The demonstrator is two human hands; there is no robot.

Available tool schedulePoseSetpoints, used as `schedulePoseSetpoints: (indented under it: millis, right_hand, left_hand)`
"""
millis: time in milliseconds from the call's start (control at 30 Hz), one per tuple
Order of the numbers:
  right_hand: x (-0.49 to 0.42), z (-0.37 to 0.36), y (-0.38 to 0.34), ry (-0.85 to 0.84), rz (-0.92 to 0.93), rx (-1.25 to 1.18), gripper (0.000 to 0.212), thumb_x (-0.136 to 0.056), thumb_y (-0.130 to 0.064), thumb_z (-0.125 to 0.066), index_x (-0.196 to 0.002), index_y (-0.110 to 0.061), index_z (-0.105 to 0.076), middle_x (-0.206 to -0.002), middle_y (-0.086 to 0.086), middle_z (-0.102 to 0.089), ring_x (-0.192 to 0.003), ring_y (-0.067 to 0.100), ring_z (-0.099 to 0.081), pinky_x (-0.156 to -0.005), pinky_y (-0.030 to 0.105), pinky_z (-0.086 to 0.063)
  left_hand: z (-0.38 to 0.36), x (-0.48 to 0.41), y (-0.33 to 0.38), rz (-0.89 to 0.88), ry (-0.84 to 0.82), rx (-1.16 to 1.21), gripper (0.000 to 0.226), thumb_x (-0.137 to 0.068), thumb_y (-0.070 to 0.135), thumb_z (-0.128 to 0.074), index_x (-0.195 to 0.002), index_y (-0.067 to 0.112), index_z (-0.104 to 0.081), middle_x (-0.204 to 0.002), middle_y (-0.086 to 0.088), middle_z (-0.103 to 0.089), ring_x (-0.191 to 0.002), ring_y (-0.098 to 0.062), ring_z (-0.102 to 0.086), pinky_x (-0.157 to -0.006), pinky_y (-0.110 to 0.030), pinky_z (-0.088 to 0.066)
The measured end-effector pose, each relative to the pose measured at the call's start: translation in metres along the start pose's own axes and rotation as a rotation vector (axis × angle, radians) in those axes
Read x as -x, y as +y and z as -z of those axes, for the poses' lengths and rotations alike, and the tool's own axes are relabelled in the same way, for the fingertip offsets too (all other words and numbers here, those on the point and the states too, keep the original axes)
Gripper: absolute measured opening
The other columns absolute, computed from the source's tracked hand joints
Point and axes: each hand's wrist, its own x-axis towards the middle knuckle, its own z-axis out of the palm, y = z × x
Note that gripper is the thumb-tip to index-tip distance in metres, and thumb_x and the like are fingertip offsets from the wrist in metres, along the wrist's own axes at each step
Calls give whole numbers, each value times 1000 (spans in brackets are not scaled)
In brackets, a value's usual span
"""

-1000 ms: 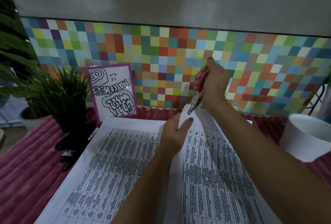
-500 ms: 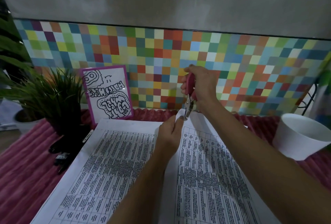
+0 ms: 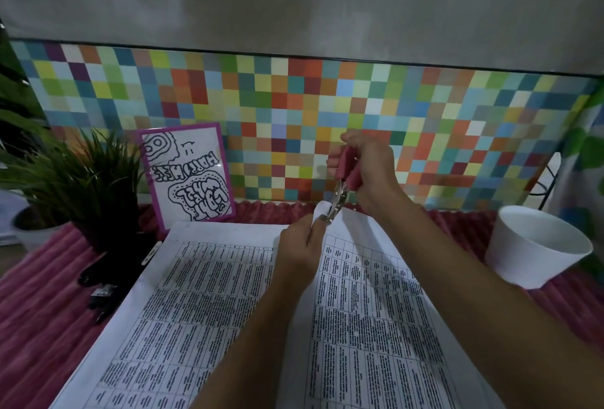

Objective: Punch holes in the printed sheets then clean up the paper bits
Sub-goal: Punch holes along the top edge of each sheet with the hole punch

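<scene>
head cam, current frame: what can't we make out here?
- Head view: whether the hole punch has cut through; its metal tip and the left hand cover that corner of the printed sheets.
- Head view: the sheets' text, too small and blurred; their near ends run off the bottom edge.
- Head view: the dark items by the plant, lost in shadow.

White printed paper sheets [image 3: 202, 310] on pink-covered desk [image 3: 42, 310]; green potted plant [image 3: 81, 180] left; purple-framed drawing card [image 3: 188, 176] behind; white round bowl [image 3: 536, 245] right.
</scene>
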Motion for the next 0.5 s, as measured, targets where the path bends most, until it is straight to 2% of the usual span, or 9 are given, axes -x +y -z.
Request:
schedulePoseSetpoints:
  millis: [100, 167, 233, 300, 400, 467, 500]
  right_hand:
    - [2, 0, -1, -21, 45, 55, 15, -93, -6, -48, -98, -6, -62, -76, 15, -66, -61, 25, -60, -60, 34, -52]
    - [0, 3, -5, -12, 85, 101, 18, -92, -7, -51, -105, -1, -63, -75, 15, -66, -61, 27, -60, -56, 33, -52]
    - [-3, 10, -10, 11, 88, 110, 21, -91, -7, -53, -107, 4, -62, -69, 13, -63, -54, 25, -57, -49, 29, -48]
    - [-5, 19, -14, 45, 72, 98, 21, -90, -6, -53, -105, 6, -62, -64, 12, -59, -47, 22, -53, -45, 28, -44]
    - [-8, 35, -18, 109, 73, 89, 17, -88, -5, -51, -92, 3, -64, -61, 12, -57, -46, 23, -50, -45, 29, -42]
    - [-11, 44, -21, 147, 86, 96, 16, -87, -5, -49, -85, 2, -63, -57, 12, -57, -44, 24, -49, -44, 30, -40]
    - [-12, 48, -22, 161, 94, 100, 16, -86, -6, -48, -83, 1, -62, -56, 12, -56, -43, 23, -49, -44, 29, -40]
  left_hand:
    - [1, 0, 0, -14, -4, -8, 34, -103, 23, -47, -72, 10, -51, -52, 4, -35, -48, -11, -30, -47, -37, -23]
    - [2, 1, 3, -6, -12, 15, 35, -103, 21, -46, -70, 11, -47, -54, 1, -35, -49, -12, -31, -49, -35, -23]
    - [3, 0, 5, 5, -39, 81, 37, -103, 26, -45, -74, 3, -49, -56, -7, -36, -51, -16, -33, -49, -37, -24]
    - [5, -3, 3, 17, -54, 145, 42, -101, 32, -45, -81, -4, -53, -58, -18, -36, -53, -19, -34, -50, -37, -26]
    - [6, -5, 0, 34, -53, 191, 46, -99, 42, -47, -88, -1, -58, -66, -33, -44, -54, -32, -42, -51, -41, -34]
    - [5, -5, 0, 31, -61, 204, 45, -100, 42, -47, -89, 1, -60, -67, -34, -45, -53, -37, -44, -48, -43, -35]
    - [5, -4, 0, 29, -60, 206, 42, -101, 39, -46, -87, 2, -60, -64, -31, -45, -52, -34, -43, -48, -40, -34]
